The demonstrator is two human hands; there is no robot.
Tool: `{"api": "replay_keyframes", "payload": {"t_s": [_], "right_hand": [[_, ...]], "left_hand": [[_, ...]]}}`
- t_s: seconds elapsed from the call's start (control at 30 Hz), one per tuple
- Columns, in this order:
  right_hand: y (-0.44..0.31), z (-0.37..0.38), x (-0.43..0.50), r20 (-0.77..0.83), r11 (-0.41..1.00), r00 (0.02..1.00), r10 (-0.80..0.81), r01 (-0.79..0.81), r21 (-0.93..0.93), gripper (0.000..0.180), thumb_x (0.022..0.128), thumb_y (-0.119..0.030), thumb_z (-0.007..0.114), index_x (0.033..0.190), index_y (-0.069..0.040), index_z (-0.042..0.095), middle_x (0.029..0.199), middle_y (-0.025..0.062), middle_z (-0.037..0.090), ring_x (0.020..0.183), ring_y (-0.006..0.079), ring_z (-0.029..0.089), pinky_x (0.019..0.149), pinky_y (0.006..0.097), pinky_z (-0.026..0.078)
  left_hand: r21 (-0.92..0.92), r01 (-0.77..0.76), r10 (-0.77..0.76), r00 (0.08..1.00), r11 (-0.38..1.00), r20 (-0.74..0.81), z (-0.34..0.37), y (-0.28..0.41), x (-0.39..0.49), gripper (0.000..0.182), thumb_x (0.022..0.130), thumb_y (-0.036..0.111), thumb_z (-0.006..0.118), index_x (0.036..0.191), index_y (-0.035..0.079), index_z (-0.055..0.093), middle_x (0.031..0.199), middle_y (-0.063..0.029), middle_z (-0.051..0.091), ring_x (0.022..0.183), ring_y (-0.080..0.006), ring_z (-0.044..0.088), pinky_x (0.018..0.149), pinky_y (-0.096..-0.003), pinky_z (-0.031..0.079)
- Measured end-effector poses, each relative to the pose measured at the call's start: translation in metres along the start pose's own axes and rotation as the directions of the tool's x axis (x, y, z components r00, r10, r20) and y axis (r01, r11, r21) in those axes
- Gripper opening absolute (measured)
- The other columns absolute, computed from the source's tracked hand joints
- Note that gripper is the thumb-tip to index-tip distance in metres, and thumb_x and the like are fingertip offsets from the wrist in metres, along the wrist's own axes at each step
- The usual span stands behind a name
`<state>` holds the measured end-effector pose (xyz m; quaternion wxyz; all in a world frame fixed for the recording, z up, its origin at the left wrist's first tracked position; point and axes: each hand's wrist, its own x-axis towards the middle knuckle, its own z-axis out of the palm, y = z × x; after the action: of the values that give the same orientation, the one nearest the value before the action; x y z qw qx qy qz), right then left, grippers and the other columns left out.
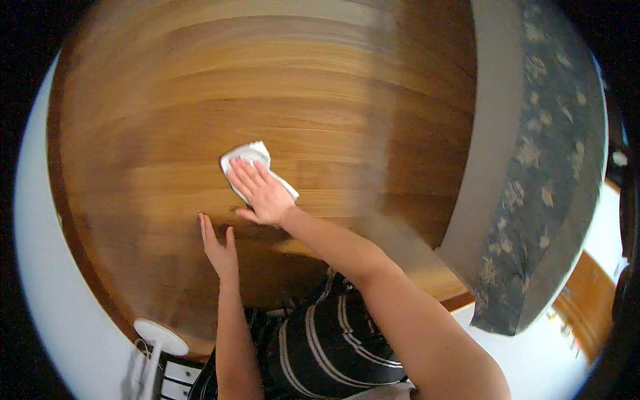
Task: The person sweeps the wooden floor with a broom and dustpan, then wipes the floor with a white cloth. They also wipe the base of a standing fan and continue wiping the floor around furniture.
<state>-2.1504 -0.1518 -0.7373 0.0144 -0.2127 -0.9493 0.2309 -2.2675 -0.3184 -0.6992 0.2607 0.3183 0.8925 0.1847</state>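
Observation:
A white cloth lies on the wood-plank floor, flattened under my right hand. The fingers of that hand are stretched out over the cloth and press it down, and its thumb points to the left. My left hand is to the left and nearer my body, with its thumb apart from its fingers and nothing held. Whether its fingertips touch the floor, I cannot tell. One edge of the cloth shows to the right of my right hand.
Along the right side stands a bed or sofa with a dark floral cover. A pale wall curves down the left. At the lower left are the round white base of a stand and a white drawer unit.

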Motion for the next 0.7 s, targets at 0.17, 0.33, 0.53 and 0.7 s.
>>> {"api": "replay_keyframes", "payload": {"t_s": [0.17, 0.33, 0.53, 0.7], "right_hand": [[-0.027, 0.031, -0.061, 0.263, 0.939, 0.907, -0.330, 0.285, 0.194, 0.090, 0.085, -0.052, 0.061, 0.152, -0.004, 0.023, 0.158, 0.0181, 0.021, 0.146, 0.0325, 0.022, 0.117, 0.0471, 0.022], [0.077, -0.025, -0.088, -0.042, 0.908, 0.911, 0.410, -0.412, -0.078, 0.090, 0.078, -0.036, 0.071, 0.149, -0.002, 0.029, 0.156, 0.0238, 0.024, 0.144, 0.0397, 0.026, 0.114, 0.0587, 0.023], [0.105, -0.043, 0.079, -0.154, 0.972, 0.980, 0.130, -0.156, -0.175, 0.089, 0.087, -0.048, 0.061, 0.151, 0.000, 0.022, 0.158, 0.0247, 0.018, 0.147, 0.0388, 0.015, 0.118, 0.0511, 0.015], [-0.046, 0.011, 0.086, 0.254, 0.923, 0.895, -0.365, 0.384, -0.027, 0.087, 0.087, -0.046, 0.063, 0.151, -0.001, 0.024, 0.158, 0.0214, 0.018, 0.147, 0.0348, 0.019, 0.118, 0.0489, 0.017]], "left_hand": [[-0.140, 0.444, -0.464, 0.824, 0.885, -0.326, -0.014, -0.052, -0.039, 0.070, 0.094, 0.020, 0.061, 0.150, -0.003, 0.025, 0.159, -0.0228, 0.015, 0.145, -0.0373, 0.022, 0.117, -0.0446, 0.026], [-0.191, 0.709, -0.732, 0.673, 0.679, -0.103, -0.013, -0.086, -0.095, 0.074, 0.096, 0.027, 0.057, 0.153, 0.001, 0.018, 0.161, -0.0213, 0.006, 0.148, -0.0358, 0.013, 0.119, -0.0426, 0.020], [-0.213, 0.639, -0.641, 0.764, 0.739, 0.070, -0.007, -0.078, -0.106, 0.083, 0.091, 0.014, 0.059, 0.154, 0.002, 0.007, 0.162, -0.0174, -0.009, 0.149, -0.0371, 0.003, 0.120, -0.0416, 0.016], [-0.210, 0.632, -0.623, 0.773, 0.746, 0.119, -0.007, -0.077, -0.109, 0.088, 0.083, 0.001, 0.059, 0.153, 0.001, 0.006, 0.160, -0.0210, -0.011, 0.147, -0.0428, 0.001, 0.120, -0.0436, 0.017]]}}
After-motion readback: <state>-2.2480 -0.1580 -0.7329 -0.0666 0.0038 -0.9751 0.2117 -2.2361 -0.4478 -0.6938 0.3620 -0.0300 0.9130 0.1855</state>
